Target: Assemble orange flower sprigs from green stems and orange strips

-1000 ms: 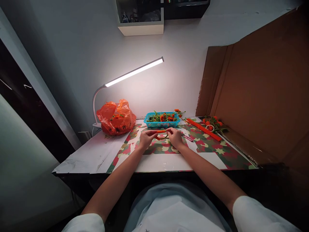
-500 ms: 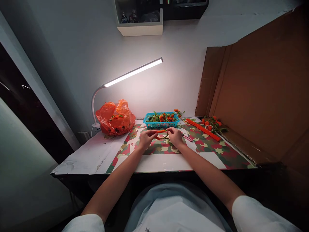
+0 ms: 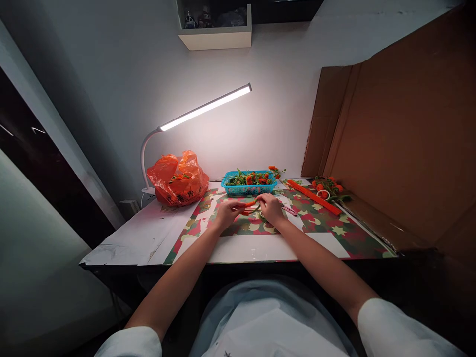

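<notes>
My left hand (image 3: 227,213) and my right hand (image 3: 270,208) meet over the middle of the patterned paper (image 3: 327,225) on the table. Both are closed on a thin orange pipe cleaner (image 3: 248,204) that runs between their fingertips. A small green piece lies under my right hand, partly hidden. Pink-handled scissors (image 3: 289,210) rest just right of my right hand.
A blue basket (image 3: 248,187) of orange flowers with green stems stands behind the hands. An orange plastic bag (image 3: 177,179) sits at the back left under a white desk lamp (image 3: 204,106). Orange pipe cleaners (image 3: 313,197) and loose flowers (image 3: 327,188) lie at the right, by a cardboard wall (image 3: 401,144).
The hands have drawn a little closer together, so less of the orange pipe cleaner shows between them. The view has shifted slightly.
</notes>
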A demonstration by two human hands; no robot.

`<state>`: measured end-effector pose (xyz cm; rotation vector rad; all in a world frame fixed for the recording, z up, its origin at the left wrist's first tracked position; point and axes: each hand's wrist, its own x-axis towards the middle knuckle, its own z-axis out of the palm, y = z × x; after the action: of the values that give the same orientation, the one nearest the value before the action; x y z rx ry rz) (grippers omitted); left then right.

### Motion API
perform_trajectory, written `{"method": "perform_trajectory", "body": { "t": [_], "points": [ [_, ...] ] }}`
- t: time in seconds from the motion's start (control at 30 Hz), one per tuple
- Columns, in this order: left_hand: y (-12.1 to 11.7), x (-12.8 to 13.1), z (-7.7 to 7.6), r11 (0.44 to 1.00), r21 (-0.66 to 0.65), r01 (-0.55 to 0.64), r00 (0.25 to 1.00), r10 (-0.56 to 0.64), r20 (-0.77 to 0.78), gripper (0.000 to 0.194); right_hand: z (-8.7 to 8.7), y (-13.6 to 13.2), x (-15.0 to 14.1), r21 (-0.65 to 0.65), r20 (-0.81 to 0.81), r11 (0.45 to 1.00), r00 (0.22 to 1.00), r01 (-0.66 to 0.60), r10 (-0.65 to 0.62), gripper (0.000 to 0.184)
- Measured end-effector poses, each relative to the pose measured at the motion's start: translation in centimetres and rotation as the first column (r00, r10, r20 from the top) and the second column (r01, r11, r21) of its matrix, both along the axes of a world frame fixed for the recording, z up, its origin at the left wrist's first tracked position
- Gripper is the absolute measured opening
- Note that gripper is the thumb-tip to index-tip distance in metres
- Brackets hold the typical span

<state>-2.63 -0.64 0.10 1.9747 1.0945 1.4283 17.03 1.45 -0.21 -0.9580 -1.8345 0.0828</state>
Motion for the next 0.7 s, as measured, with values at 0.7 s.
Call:
{"method": "perform_trajectory", "body": {
  "t": [0.7],
  "points": [
    [-0.5,0.1,0.9,1.000,-0.020,-0.014,0.999,0.015,0.040,0.022,0.3,-1.5,-0.8,-0.091,-0.087,0.996,0.996,-0.024,0.016,0.019]
  ]
}}
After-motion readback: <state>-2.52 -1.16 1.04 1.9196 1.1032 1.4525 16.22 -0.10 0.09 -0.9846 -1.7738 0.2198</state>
